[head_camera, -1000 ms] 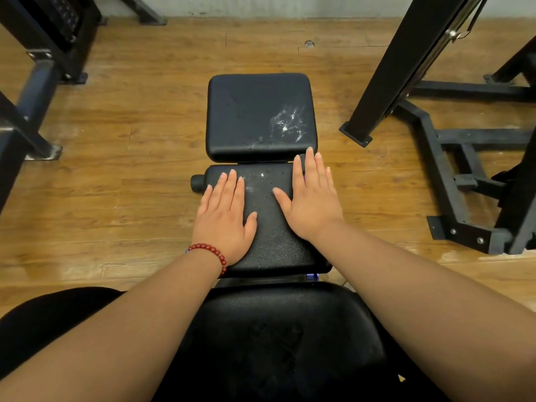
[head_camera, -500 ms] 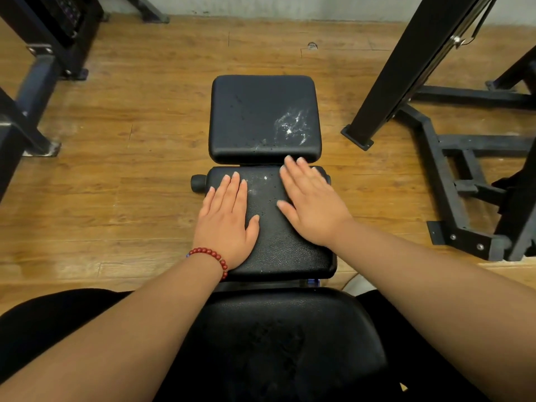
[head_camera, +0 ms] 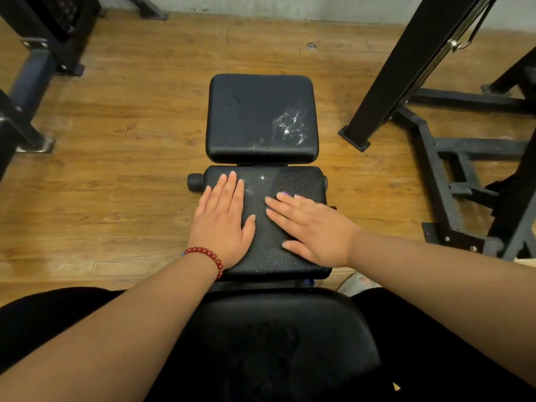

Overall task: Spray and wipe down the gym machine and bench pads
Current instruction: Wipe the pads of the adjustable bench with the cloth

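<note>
On the middle pad (head_camera: 295, 181), between the far pad (head_camera: 255, 111) and the near pad (head_camera: 275, 343), both hands lie flat.

Change vs. earlier: right hand (head_camera: 314, 232) has swung from pointing forward at the pad's far edge to pointing left, and has drawn back toward mid-pad. Left hand (head_camera: 223, 224) is unmoved on the pad's left half.

Unclear: the right fingertips are smeared by motion. White wet streaks (head_camera: 290, 127) sit on the far pad's right side, with fainter specks on the middle pad. The machine frame (head_camera: 406, 68) is cut off at the right.

Pose: left fingers are straight and close together, thumb out, with a red bead bracelet (head_camera: 207, 255) at the wrist. Right fingers are straight and slightly spread, holding nothing.
</note>
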